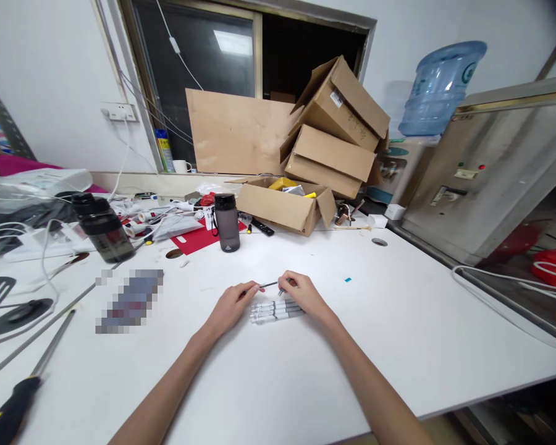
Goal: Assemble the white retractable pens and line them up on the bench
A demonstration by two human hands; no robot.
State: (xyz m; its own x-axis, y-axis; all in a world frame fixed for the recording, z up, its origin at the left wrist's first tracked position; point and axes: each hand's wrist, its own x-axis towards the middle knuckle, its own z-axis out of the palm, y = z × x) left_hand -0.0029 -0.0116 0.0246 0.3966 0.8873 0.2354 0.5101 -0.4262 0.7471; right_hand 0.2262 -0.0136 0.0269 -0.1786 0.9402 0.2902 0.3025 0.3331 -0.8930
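Observation:
My left hand (231,306) is closed in a pinch round one end of a thin dark rod (271,283) that looks like a pen refill. The rod's other end reaches to the fingertips of my right hand (304,295), which is closed too. A short grey piece (280,291) sticks out below the right fingers; its kind is too small to make out. Just under both hands, several white and grey pens (269,313) lie side by side on the white table (269,377). My right hand covers their right ends.
A dark water bottle (227,224) stands beyond my hands, before an open cardboard box (278,207). Another bottle (104,228) and cables are at the left. A screwdriver (21,395) lies near left. A blue scrap (348,280) lies right of my hands. A metal cabinet (486,179) borders the right side.

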